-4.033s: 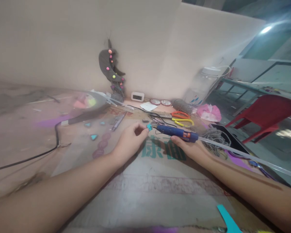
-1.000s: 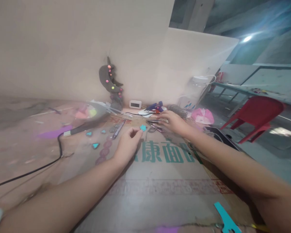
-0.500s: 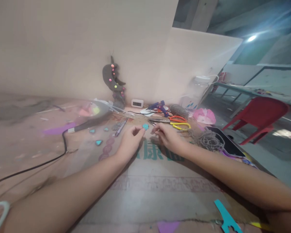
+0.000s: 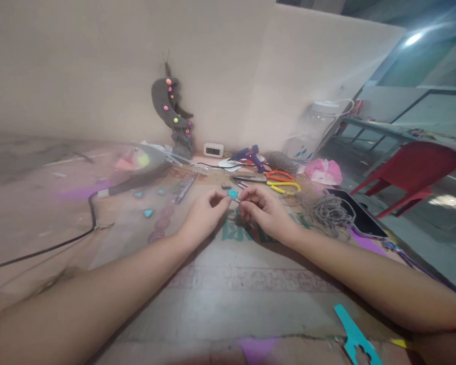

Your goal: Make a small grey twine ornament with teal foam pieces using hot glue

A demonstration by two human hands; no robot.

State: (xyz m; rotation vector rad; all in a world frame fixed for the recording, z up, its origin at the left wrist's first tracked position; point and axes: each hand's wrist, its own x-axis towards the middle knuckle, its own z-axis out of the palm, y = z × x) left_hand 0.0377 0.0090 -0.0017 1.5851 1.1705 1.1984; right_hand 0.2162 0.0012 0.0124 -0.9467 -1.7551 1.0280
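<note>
A small teal flower-shaped cutout (image 4: 233, 193) is pinched at its left side by the thumb and fingertips of my left hand (image 4: 205, 212). Close on its right, my right hand (image 4: 269, 212) is closed in a pinch; something thin seems to stick out of its fingertips toward the flower, too small to name. Both hands hover over a cardboard sheet (image 4: 213, 309) with green and red print. Just beyond the fingers are scissors (image 4: 283, 181) with orange and yellow handles. Small teal cut pieces (image 4: 148, 213) lie to the left, beside a pen (image 4: 186, 187).
Along the wall stand a grey crescent ornament (image 4: 161, 101), a white digital clock (image 4: 213, 150), a purple glue gun (image 4: 249, 156) and a clear bottle (image 4: 319, 124). Grey twine (image 4: 329, 213) and a phone (image 4: 365, 218) lie right. A teal offcut (image 4: 355, 334) is near the front edge.
My right hand has come in from the right and its fingertips have closed beside the flower. The flower, still in my left hand, has turned slightly. The camera view has shifted a little.
</note>
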